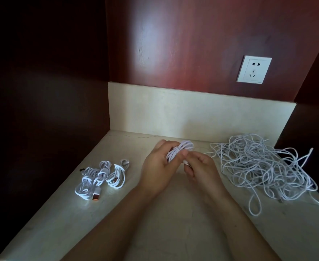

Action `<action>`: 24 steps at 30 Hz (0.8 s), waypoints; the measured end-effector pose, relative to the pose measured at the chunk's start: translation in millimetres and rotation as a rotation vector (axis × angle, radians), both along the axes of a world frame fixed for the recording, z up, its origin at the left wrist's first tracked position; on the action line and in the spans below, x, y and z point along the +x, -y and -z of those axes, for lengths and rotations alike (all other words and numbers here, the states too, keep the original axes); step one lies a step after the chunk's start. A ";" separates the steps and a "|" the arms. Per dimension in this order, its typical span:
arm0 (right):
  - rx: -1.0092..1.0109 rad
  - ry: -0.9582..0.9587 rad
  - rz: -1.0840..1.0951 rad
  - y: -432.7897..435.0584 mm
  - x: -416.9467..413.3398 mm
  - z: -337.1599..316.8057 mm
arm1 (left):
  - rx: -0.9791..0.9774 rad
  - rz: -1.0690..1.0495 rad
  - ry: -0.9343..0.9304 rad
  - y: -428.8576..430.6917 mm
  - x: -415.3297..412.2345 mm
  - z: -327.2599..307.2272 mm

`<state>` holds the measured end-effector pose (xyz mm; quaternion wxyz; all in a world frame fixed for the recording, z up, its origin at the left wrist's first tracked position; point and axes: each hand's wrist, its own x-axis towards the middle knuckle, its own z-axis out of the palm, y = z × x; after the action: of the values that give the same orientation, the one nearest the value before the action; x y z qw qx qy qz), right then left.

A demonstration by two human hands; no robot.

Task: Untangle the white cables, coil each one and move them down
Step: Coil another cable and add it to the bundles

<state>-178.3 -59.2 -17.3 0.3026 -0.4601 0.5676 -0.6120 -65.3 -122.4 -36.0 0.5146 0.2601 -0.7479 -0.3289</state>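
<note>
1. Finished coils (102, 178) lie well left of the left hand (157, 166).
2. The left hand grips the white cable bundle (179, 150), whose long axis slants up-right.
3. The right hand (202, 166) pinches the plug end (186, 163) just below the bundle (the nearer hand for tucking). The tangled pile (264, 166) lies to its right.
</note>
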 end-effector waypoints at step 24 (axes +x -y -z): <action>-0.144 -0.069 -0.062 -1.1 5.8 8.1 | 0.689 0.246 -0.298 -1.6 3.2 -19.2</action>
<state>-172.6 -58.1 -25.4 0.2677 -0.5187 0.5176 -0.6256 -62.1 -120.8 -16.8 0.4569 0.2756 -0.5363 -0.6540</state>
